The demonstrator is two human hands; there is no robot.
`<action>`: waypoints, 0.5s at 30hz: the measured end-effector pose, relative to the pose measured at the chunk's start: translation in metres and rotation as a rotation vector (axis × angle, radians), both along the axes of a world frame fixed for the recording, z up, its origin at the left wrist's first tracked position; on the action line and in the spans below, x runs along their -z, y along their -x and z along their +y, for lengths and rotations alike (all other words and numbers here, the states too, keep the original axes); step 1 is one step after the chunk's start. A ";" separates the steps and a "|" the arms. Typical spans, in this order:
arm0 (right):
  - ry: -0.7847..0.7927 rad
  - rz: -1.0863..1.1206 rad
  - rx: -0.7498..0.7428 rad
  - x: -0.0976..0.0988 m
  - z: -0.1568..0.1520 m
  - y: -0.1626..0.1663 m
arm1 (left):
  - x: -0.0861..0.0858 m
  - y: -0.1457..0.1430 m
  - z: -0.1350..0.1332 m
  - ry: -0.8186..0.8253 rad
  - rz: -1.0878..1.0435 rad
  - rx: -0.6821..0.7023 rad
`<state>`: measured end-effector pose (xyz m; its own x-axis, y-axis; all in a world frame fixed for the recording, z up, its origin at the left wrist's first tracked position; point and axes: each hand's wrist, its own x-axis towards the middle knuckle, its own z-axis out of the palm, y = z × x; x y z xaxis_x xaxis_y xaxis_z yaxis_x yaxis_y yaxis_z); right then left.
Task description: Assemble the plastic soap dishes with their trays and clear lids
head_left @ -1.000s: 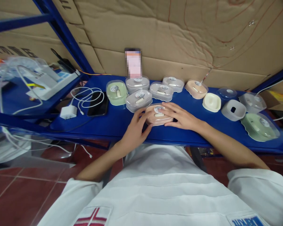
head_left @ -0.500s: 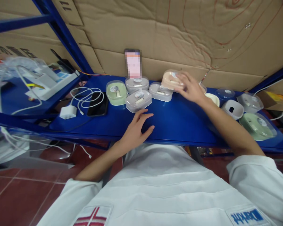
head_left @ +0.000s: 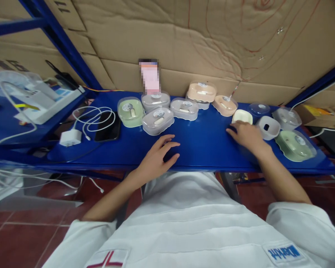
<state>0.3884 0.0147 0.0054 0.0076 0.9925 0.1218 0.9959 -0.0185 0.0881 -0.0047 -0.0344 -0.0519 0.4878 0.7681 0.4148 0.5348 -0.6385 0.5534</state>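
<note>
My left hand (head_left: 158, 155) rests on the blue shelf (head_left: 203, 145), fingers spread and loosely curved, holding nothing. My right hand (head_left: 245, 134) lies on the shelf further right, fingers reaching the cream soap box base (head_left: 242, 116) and touching its near edge; nothing is gripped. A peach lidded soap box (head_left: 202, 91) sits stacked on a grey lidded box at the back. Another peach box (head_left: 225, 104) stands beside it. Grey boxes (head_left: 158, 120) and a green box (head_left: 130, 111) lie to the left.
A phone (head_left: 149, 76) leans upright against the cardboard wall. A second phone (head_left: 107, 126), a coiled white cable and charger (head_left: 70, 137) lie at left. A white base (head_left: 268, 127), clear lids (head_left: 285, 116) and a green box (head_left: 294, 145) sit at right.
My right hand lifted the peach box from the front of the shelf, set it on the grey box at the back, let go, and moved right to the cream base. The left hand stayed.
</note>
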 end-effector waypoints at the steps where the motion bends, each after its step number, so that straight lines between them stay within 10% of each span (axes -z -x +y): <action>1: -0.014 0.020 -0.050 0.009 -0.015 0.000 | 0.000 0.000 0.000 -0.004 0.020 0.011; 9: -0.130 0.459 -0.673 0.030 -0.073 0.008 | -0.005 0.001 -0.002 -0.079 0.149 0.114; 15: -0.479 0.226 -0.006 0.020 -0.045 -0.055 | -0.003 -0.002 0.000 -0.110 0.219 0.164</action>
